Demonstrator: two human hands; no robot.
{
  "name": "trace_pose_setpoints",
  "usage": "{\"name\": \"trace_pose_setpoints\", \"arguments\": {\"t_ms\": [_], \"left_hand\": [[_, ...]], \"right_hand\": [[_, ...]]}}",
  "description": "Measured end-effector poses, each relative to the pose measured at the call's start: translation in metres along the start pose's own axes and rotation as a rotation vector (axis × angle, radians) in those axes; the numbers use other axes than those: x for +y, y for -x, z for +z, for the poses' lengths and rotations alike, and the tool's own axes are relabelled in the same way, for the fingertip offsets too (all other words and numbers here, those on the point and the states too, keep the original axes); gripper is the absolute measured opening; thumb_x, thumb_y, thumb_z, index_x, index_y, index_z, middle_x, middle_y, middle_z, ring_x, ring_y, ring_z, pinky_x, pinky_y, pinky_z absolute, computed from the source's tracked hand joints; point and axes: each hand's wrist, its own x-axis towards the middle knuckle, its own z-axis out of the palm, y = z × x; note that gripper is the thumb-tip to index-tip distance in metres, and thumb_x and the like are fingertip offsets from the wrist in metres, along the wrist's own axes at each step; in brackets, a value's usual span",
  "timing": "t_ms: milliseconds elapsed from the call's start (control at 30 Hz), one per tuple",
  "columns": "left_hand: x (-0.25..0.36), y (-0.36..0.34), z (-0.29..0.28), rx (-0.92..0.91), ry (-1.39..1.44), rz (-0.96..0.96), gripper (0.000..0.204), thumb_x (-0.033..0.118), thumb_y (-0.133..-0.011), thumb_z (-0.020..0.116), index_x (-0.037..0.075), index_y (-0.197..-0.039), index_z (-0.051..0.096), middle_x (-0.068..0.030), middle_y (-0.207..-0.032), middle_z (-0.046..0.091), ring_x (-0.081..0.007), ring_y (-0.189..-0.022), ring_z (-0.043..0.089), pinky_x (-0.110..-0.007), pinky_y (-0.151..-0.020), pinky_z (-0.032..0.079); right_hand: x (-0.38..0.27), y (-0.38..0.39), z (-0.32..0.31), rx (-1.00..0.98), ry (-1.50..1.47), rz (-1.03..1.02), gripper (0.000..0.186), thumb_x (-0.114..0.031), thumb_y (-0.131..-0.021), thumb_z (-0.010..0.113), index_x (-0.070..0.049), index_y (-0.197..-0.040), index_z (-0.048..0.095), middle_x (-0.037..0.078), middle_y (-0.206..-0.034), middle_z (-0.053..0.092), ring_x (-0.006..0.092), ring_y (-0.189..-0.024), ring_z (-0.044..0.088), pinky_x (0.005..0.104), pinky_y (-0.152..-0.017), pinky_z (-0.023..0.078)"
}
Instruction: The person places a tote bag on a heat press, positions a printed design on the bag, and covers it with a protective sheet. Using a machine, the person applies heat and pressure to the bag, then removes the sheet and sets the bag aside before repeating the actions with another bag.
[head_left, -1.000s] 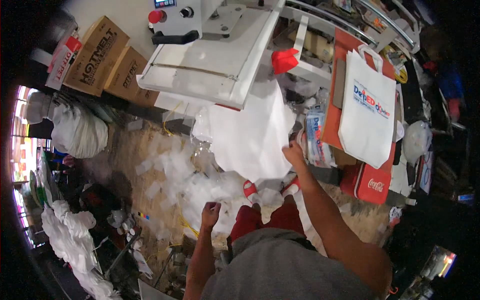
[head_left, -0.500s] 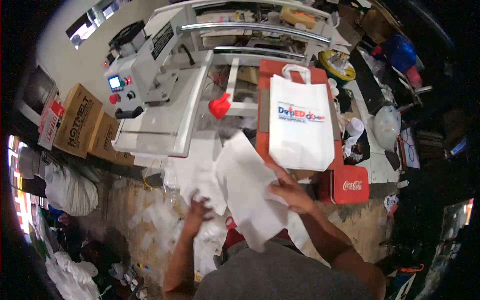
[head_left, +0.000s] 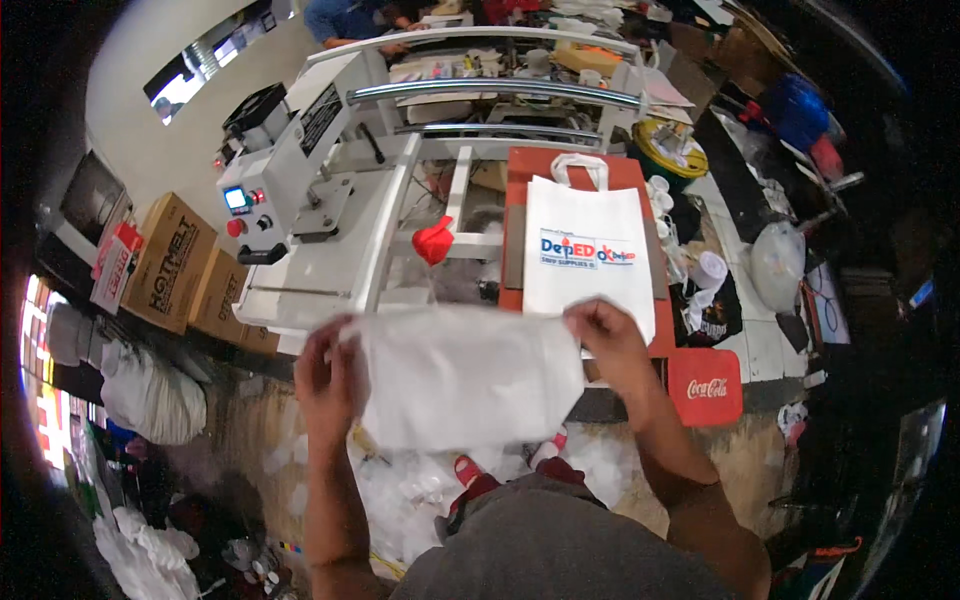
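Observation:
Between my two hands a plain white sheet [head_left: 465,380], blurred by motion, is stretched out sideways above the floor; whether it is paper or cloth I cannot tell. My left hand [head_left: 330,370] has its fingers closed at the left edge. The upper right corner is pinched by my right hand [head_left: 612,345]. Just beyond that hand, a white tote bag [head_left: 588,215] with a blue and red print lies flat on the red press bed [head_left: 514,245], its handle loop pointing away from me.
A white heat press [head_left: 285,190] with a lit screen stands at the left, a red cloth [head_left: 433,241] on its frame. Cardboard boxes [head_left: 168,265] sit further left. A red box [head_left: 704,387] is at the right. White scraps [head_left: 400,490] litter the floor.
My left hand, empty and apart before, has risen and taken the sheet's left edge. The sheet has swung from hanging off my right hand to being spread between both hands.

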Motion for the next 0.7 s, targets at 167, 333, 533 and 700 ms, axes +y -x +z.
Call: {"name": "trace_pose_setpoints", "arguments": {"t_ms": [167,333,533,700], "left_hand": [[0.063,-0.15,0.086,0.008,-0.305,0.5,0.024,0.01,-0.099,0.049,0.0,-0.115,0.063,-0.0184,-0.095,0.066,-0.0246,-0.088,0.063,-0.036,-0.082,0.049],[0.116,-0.175,0.152,0.359,0.163,0.94,0.034,-0.002,-0.093,0.05,-0.002,-0.127,0.049,-0.0151,-0.115,0.054,-0.0247,-0.099,0.057,-0.035,-0.084,0.048],[-0.123,-0.132,0.291,-0.313,-0.794,0.345,0.055,0.011,-0.089,0.051,0.024,-0.142,0.051,-0.0205,-0.107,0.06,-0.0389,-0.087,0.063,-0.062,-0.084,0.047],[-0.179,-0.023,0.319,-0.38,-0.836,0.139,0.044,0.02,-0.088,0.058,0.021,-0.133,0.061,-0.0131,-0.1,0.062,-0.0352,-0.096,0.062,-0.055,-0.084,0.044]], "right_hand": [[-0.108,-0.086,-0.063,0.326,0.116,-0.397,0.018,-0.017,-0.097,0.064,-0.004,-0.109,0.065,0.001,-0.093,0.065,0.0083,-0.083,0.057,0.025,-0.078,0.048],[-0.193,-0.066,-0.134,0.893,0.479,-1.482,0.023,0.0,-0.092,0.065,-0.002,-0.115,0.062,0.009,-0.106,0.066,0.0154,-0.091,0.063,0.0283,-0.08,0.05],[0.05,-0.132,-0.179,0.494,1.05,-0.538,0.021,-0.007,-0.089,0.056,-0.001,-0.108,0.064,0.022,-0.102,0.065,0.0384,-0.088,0.064,0.046,-0.079,0.051],[0.177,-0.082,-0.182,0.372,1.065,-0.2,0.025,-0.005,-0.081,0.059,0.001,-0.104,0.067,0.024,-0.09,0.066,0.0413,-0.088,0.064,0.0492,-0.083,0.05]]}}
